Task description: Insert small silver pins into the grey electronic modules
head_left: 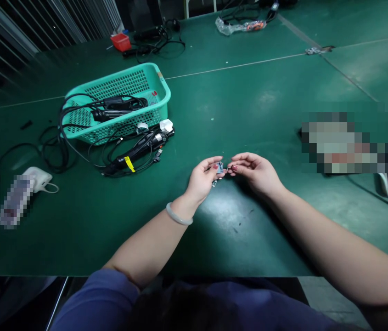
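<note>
My left hand [203, 177] pinches a small grey metal part [220, 168] between thumb and fingertips, just above the green table [249, 115]. A tiny piece hangs below the part. My right hand [254, 172] faces it from the right, its fingertips pinched together and touching the same part. A pale bangle [179, 216] circles my left wrist. Both forearms reach in from the near edge.
A teal basket [125, 99] with black cables stands at the left. In front of it lie a black tool with a yellow label [138, 149] and loose cables. A white mask [40, 179] lies far left. A red tray [120, 41] and bagged cables [238, 25] are at the back.
</note>
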The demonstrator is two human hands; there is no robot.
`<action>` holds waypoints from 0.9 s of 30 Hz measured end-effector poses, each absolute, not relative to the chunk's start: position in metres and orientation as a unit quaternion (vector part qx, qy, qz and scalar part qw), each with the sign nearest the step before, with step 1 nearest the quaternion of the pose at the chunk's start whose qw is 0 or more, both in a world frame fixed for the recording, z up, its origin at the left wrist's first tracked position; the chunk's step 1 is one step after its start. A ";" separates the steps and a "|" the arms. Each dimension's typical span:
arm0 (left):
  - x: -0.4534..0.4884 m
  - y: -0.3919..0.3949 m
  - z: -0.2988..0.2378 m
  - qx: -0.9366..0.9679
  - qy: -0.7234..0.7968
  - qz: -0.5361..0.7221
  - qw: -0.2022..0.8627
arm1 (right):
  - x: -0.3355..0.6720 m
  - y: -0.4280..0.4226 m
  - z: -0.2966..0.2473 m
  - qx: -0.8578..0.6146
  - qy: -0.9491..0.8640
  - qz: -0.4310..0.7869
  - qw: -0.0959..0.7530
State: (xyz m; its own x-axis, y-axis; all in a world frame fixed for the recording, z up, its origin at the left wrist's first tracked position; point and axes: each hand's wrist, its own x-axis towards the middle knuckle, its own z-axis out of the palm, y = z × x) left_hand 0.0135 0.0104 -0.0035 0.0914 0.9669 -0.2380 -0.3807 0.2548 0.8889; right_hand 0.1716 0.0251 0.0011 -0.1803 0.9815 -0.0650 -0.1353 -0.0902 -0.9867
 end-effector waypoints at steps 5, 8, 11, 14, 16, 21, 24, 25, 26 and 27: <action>0.014 0.009 -0.005 0.345 0.428 0.512 0.659 | 0.168 0.021 0.001 -0.431 -0.488 0.592 0.475; 0.014 0.009 -0.005 0.348 0.428 0.511 0.659 | 0.167 0.020 0.002 -0.449 -0.491 0.583 0.467; 0.013 0.009 -0.005 0.355 0.427 0.509 0.658 | 0.166 0.019 0.004 -0.471 -0.494 0.565 0.464; 0.014 0.009 -0.004 0.362 0.426 0.506 0.656 | 0.166 0.019 0.004 -0.488 -0.490 0.551 0.468; 0.014 0.009 -0.004 0.366 0.425 0.504 0.657 | 0.166 0.019 0.004 -0.495 -0.484 0.547 0.471; 0.013 0.009 -0.007 0.371 0.408 0.497 0.669 | 0.165 0.018 0.006 -0.500 -0.492 0.533 0.473; 0.013 0.009 -0.008 0.371 0.412 0.497 0.668 | 0.166 0.018 0.005 -0.501 -0.499 0.525 0.474; 0.013 0.009 -0.008 0.372 0.413 0.498 0.666 | 0.167 0.019 0.004 -0.500 -0.497 0.527 0.475; 0.014 0.009 -0.008 0.374 0.413 0.499 0.664 | 0.167 0.020 0.003 -0.497 -0.492 0.533 0.476; 0.014 0.009 -0.008 0.375 0.412 0.500 0.663 | 0.168 0.021 0.001 -0.494 -0.485 0.542 0.476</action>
